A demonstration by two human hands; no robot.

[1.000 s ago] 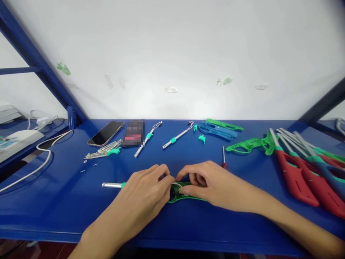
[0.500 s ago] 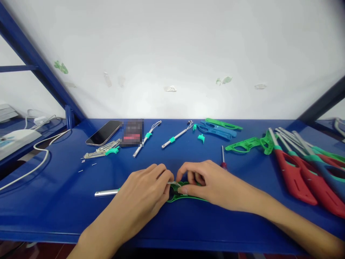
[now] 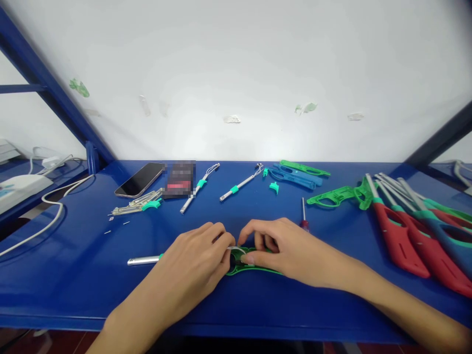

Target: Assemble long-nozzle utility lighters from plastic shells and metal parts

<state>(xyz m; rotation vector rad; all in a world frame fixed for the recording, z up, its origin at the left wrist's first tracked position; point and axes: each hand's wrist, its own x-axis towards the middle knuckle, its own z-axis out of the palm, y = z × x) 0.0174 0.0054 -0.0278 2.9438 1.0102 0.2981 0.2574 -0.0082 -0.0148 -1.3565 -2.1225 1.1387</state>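
Two bare hands work close together over a blue metal bench (image 3: 73, 285). The left hand (image 3: 195, 258) appears to pinch thin white wires (image 3: 236, 249) between fingertips and thumb; its exact contact is partly hidden. The right hand (image 3: 295, 253) has forefinger and thumb spread apart, the thumb touching the open green plastic shell (image 3: 239, 270) under both grips. A silver metal tube (image 3: 142, 260) with a teal collar runs beneath the left hand and out past its outer side, farther than a second ago. That shift suggests the tube is loose, not fixed in the shell. The wires bow above the shell's rim, so they look unseated. Beyond the right grip lies a red-handled screwdriver (image 3: 304, 224); beyond the left, a dark-screened phone (image 3: 140, 181). Red plastic handles (image 3: 400, 241) with metal tubes lie right of the right hand.
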